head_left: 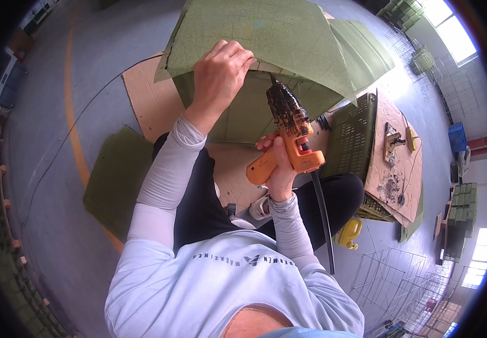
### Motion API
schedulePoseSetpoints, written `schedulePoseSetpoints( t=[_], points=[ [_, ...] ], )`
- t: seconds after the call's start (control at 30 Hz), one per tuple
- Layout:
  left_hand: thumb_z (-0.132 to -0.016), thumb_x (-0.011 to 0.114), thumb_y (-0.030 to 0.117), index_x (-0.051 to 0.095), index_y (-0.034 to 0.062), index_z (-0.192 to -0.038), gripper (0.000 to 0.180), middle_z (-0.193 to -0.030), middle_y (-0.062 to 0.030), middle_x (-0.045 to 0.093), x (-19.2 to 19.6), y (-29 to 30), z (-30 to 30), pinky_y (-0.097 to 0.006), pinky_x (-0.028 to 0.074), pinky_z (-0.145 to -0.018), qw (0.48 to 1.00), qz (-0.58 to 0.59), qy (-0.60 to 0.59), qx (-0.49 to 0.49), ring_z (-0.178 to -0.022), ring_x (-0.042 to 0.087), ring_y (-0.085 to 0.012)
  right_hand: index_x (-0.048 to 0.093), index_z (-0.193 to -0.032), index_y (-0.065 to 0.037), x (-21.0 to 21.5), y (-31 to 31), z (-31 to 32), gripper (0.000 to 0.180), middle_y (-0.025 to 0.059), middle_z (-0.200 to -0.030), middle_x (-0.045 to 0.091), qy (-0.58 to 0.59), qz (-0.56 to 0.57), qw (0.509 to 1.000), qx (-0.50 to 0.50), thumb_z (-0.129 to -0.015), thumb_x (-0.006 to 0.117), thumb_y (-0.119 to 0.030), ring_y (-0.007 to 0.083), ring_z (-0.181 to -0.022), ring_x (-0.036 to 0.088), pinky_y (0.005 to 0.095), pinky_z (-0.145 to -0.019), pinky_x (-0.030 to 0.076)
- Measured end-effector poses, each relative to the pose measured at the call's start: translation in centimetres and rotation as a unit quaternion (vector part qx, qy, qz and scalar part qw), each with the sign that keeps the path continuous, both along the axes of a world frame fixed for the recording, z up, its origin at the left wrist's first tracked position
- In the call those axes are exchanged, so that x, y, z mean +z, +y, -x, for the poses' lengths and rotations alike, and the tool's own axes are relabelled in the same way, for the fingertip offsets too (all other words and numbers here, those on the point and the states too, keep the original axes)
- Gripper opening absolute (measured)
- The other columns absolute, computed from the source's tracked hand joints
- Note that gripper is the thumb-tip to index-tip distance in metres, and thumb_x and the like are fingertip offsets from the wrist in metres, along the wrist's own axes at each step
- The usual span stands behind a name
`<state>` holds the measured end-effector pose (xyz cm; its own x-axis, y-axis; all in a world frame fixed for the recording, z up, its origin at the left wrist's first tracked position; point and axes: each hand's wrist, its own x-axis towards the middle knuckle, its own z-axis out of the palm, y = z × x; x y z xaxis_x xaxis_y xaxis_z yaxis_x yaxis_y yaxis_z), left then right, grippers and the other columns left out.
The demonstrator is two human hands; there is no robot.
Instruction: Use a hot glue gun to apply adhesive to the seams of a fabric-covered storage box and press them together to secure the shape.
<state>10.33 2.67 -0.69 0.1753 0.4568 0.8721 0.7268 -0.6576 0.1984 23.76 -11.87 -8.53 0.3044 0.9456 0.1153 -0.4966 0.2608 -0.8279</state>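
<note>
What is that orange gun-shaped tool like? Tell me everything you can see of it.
The orange gun-shaped tool has a plastic-looking body and a handle angled to the left, gripped in the right hand. Its front half is caked with dark, glossy residue and narrows to a dark nozzle. A bit of red shows toward the rear, where a bendy black rod trails back toward the person. The nozzle points up and away, close to the green sheet's near edge; whether they touch is unclear.
</note>
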Motion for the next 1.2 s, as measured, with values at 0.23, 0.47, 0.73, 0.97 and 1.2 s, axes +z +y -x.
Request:
schedulePoseSetpoints(
  t=[0.23,0.47,0.73,0.97,1.2],
  points=[
    [-0.076,0.076,0.012,0.071,0.0091,-0.081,0.007,-0.078,0.0015,0.065,0.0,0.0,-0.1,-0.031,0.052,-0.063,1.000,0.005,-0.003,0.001,-0.074,0.063,-0.0171,0.053,-0.102,-0.002,-0.2,0.0,-0.7,0.017,0.0076,-0.086,0.055,-0.025,0.013,1.000,-0.003,-0.095,0.059,-0.015,0.0211,-0.081,0.057,0.0360,-0.076,0.048],
    [-0.076,0.076,0.011,0.071,0.0090,-0.080,0.007,-0.077,0.0008,0.064,0.0,0.0,-0.1,-0.031,0.052,-0.063,1.000,0.006,-0.009,-0.006,-0.074,0.062,-0.0176,0.055,-0.100,-0.001,-0.2,0.3,0.2,0.011,0.0065,-0.084,0.059,-0.019,0.002,1.000,-0.002,-0.094,0.058,-0.009,0.0163,-0.078,0.059,0.0307,-0.074,0.048],
    [-0.077,0.075,0.012,0.070,0.0083,-0.081,0.007,-0.078,0.0007,0.064,-0.1,0.1,-0.3,-0.031,0.051,-0.062,1.000,0.003,-0.008,-0.009,-0.074,0.062,-0.0177,0.054,-0.103,-0.003,-0.3,0.3,0.9,0.016,0.0065,-0.086,0.057,-0.034,0.020,0.999,0.035,-0.095,0.059,-0.017,0.0197,-0.080,0.059,0.0321,-0.075,0.047],
    [-0.077,0.075,0.012,0.071,0.0086,-0.081,0.007,-0.078,0.0008,0.065,0.1,0.1,-1.0,-0.031,0.052,-0.063,1.000,0.014,-0.003,-0.018,-0.075,0.063,-0.0177,0.054,-0.104,-0.003,0.0,0.2,0.0,0.017,0.0069,-0.087,0.056,-0.008,0.011,1.000,0.003,-0.094,0.059,-0.015,0.0205,-0.079,0.059,0.0338,-0.074,0.048],
    [-0.077,0.075,0.012,0.071,0.0087,-0.081,0.007,-0.078,0.0012,0.064,0.3,0.1,-1.7,-0.031,0.052,-0.064,1.000,0.013,0.011,-0.012,-0.076,0.063,-0.0174,0.053,-0.104,-0.003,-0.3,0.0,-0.7,0.017,0.0072,-0.086,0.055,-0.015,0.014,1.000,-0.009,-0.094,0.059,-0.015,0.0208,-0.079,0.058,0.0346,-0.074,0.049]
  ],
)
